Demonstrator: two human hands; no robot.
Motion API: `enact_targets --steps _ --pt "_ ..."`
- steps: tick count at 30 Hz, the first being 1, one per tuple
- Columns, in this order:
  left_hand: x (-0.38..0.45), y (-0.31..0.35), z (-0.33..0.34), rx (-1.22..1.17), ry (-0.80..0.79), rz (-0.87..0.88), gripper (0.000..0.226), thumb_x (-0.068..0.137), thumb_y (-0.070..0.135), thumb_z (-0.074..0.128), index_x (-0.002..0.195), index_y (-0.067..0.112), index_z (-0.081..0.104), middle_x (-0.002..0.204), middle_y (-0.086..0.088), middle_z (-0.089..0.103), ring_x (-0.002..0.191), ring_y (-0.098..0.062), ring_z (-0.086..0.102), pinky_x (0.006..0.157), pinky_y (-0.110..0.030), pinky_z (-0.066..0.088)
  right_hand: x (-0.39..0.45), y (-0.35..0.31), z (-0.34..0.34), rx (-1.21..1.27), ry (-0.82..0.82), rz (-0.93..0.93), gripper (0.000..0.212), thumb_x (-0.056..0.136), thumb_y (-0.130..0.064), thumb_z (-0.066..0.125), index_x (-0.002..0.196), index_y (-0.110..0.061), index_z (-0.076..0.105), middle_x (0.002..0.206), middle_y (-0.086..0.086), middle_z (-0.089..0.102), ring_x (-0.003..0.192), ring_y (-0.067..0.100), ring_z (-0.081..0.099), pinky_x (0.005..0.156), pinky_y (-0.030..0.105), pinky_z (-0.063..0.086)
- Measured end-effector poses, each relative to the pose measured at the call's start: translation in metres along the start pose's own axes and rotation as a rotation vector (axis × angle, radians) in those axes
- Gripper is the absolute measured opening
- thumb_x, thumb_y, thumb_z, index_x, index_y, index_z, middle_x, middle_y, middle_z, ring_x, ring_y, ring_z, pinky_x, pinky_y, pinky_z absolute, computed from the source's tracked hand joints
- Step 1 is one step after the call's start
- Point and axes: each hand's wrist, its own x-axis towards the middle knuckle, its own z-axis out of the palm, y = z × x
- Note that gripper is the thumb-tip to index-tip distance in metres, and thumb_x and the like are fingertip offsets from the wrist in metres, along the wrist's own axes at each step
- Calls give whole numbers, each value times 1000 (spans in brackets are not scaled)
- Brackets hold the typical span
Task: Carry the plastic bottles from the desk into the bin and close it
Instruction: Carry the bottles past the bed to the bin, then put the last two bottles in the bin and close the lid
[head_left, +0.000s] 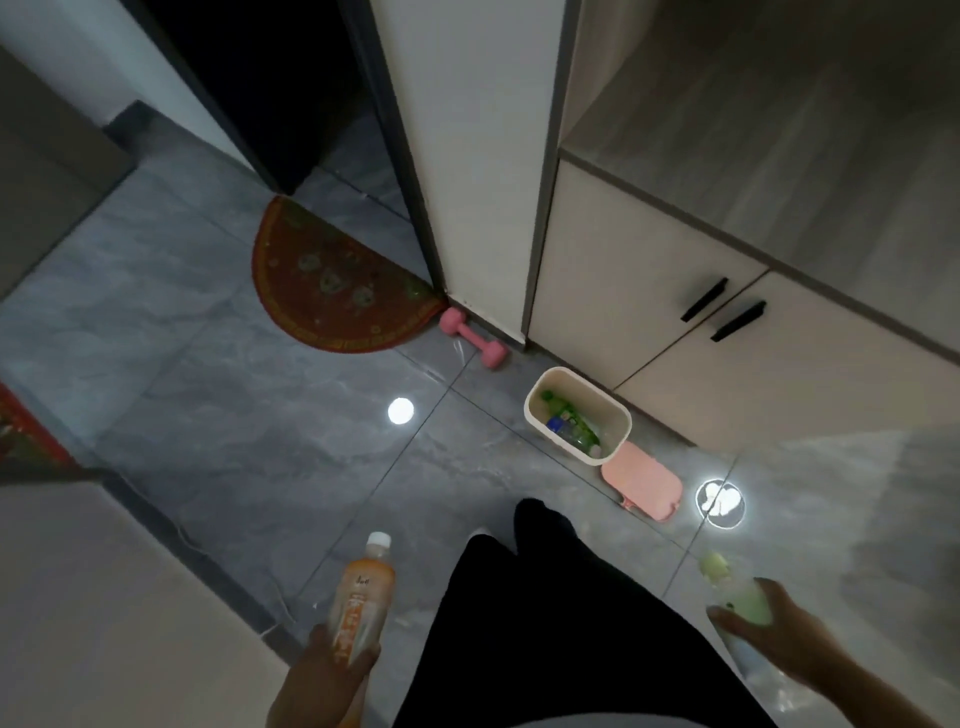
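My left hand (324, 670) grips an orange plastic bottle (363, 603) with a white cap, held upright at the lower middle. My right hand (769, 629) holds a pale green bottle (737, 597) at the lower right. The small cream bin (535, 410) stands open on the grey tile floor beside the cupboard, ahead of me and between my hands. Several bottles (569, 421) with green labels and caps lie inside it. Its pink lid (644, 480) lies flat on the floor just to the bin's right.
A pink dumbbell (472, 340) lies on the floor left of the bin. A red half-round doormat (332, 288) sits by the dark doorway. Cream cupboard doors (649, 306) with black handles stand behind the bin. My dark trouser legs (545, 613) fill the lower centre.
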Motion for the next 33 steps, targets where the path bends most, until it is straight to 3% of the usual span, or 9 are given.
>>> enact_targets --steps 6,12,16,19,24,30,33 --pt "34 61 -12 204 -41 88 65 82 37 66 131 6 37 126 -18 55 115 -31 55 93 -32 40 15 -27 11 104 -31 18 87 67 -50 76 136 -11 39 126 18 59 115 32 56 91 35 41" --pt "70 118 -5 405 28 253 58 78 48 62 123 17 40 117 -8 62 107 -27 62 83 -31 46 37 -73 8 115 -44 -43 91 70 -57 70 141 -16 32 131 16 55 119 31 54 94 34 42" --pt "99 158 3 545 1 375 59 76 53 59 123 24 39 115 -1 61 105 -24 62 85 -34 49 53 -98 6 138 -41 -78 94 68 -62 67 143 -20 28 132 12 54 117 29 53 93 34 43" --pt "124 193 13 692 -1 493 57 75 51 57 122 27 36 118 1 59 104 -23 61 79 -31 45 65 -114 11 159 -50 -75 99 66 -67 64 144 -22 24 134 12 53 120 29 52 94 34 42" --pt "177 252 36 869 -53 640 72 73 48 57 135 26 26 128 -1 52 107 -23 59 85 -36 48 88 -136 37 207 -5 -6 99 64 -74 58 143 -26 24 134 9 54 120 28 53 94 37 43" --pt "245 300 71 1115 -75 884 66 74 48 55 130 25 30 123 -3 53 105 -24 58 75 -32 43 119 -160 85 324 38 50 93 68 -74 54 142 -27 26 131 9 56 115 27 56 88 34 44" --pt "282 316 93 1217 -100 980 63 75 44 56 129 23 31 122 -6 52 108 -26 56 78 -36 46 140 -171 107 354 43 59 97 62 -79 51 142 -31 25 132 6 55 114 25 56 89 36 45"
